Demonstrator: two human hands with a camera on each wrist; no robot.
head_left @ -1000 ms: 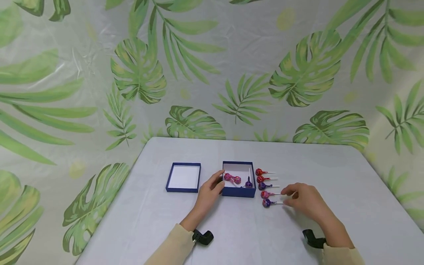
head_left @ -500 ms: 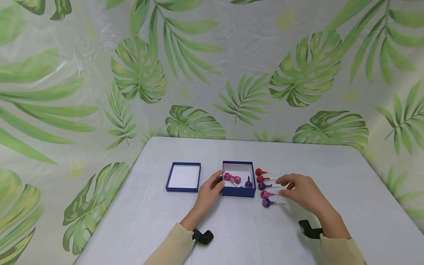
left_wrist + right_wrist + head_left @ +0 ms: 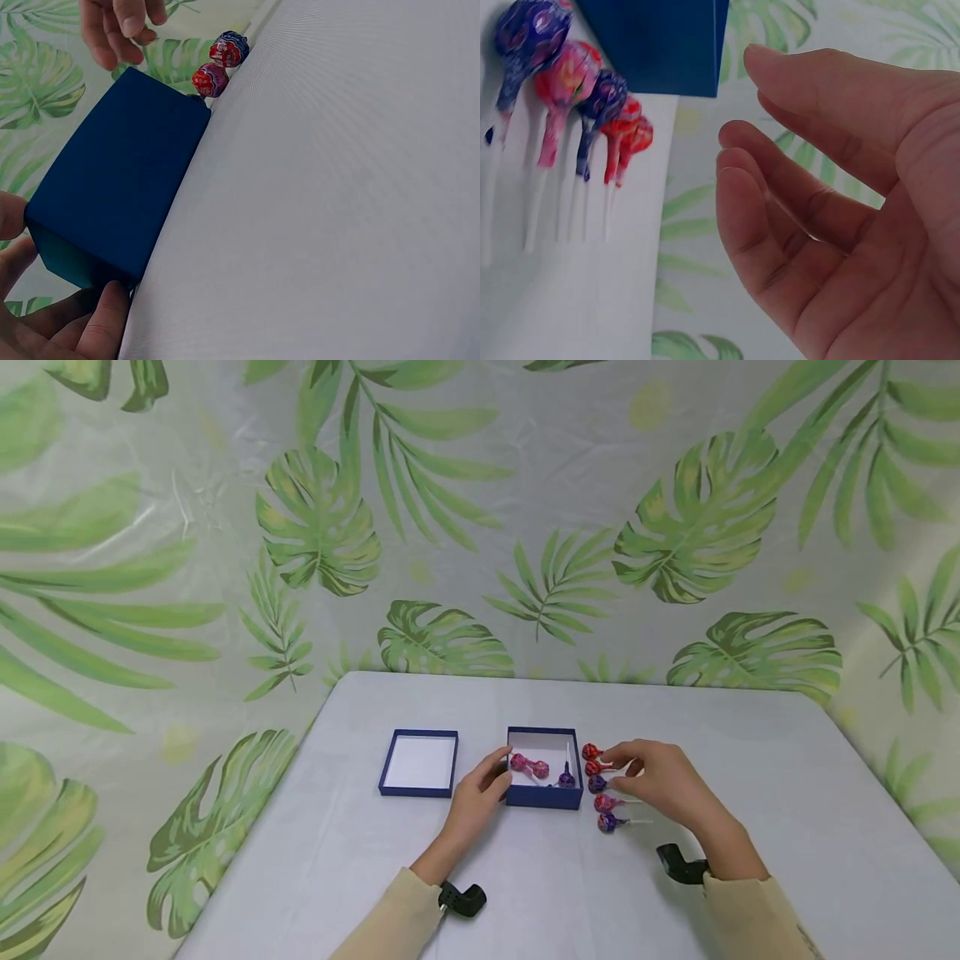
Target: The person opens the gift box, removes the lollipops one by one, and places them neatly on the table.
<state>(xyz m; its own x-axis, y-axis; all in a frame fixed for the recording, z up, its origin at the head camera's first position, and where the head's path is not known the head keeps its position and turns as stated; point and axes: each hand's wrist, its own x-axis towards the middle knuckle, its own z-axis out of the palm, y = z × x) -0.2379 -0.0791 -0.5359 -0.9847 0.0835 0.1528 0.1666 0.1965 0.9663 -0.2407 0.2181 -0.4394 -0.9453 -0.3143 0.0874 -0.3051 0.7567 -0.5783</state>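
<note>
My left hand (image 3: 474, 797) holds the left end of a blue box (image 3: 543, 797), thumb near its front corner and fingers along the side. In the left wrist view, the fingers (image 3: 105, 322) meet the lower corner of the box. Pink lollipops (image 3: 519, 762) and a purple lollipop (image 3: 566, 777) lie inside. My right hand (image 3: 663, 777) hovers over the row of lollipops to the right of the box, thumb and fingers apart. It covers some of their sticks. The right wrist view shows nothing between its fingers; red, purple and pink lollipops (image 3: 566, 75) lie beside it.
The blue-rimmed box lid (image 3: 418, 762) lies left of the box, its white inside facing up. A white cloth covers the table (image 3: 540, 893). Behind stands a leaf-patterned backdrop (image 3: 562, 485). Each wrist wears a black camera (image 3: 462, 900).
My right hand has moved away from the nearest lollipop sticks, leftward and farther back, over the middle of the row. The left hand stays at the box.
</note>
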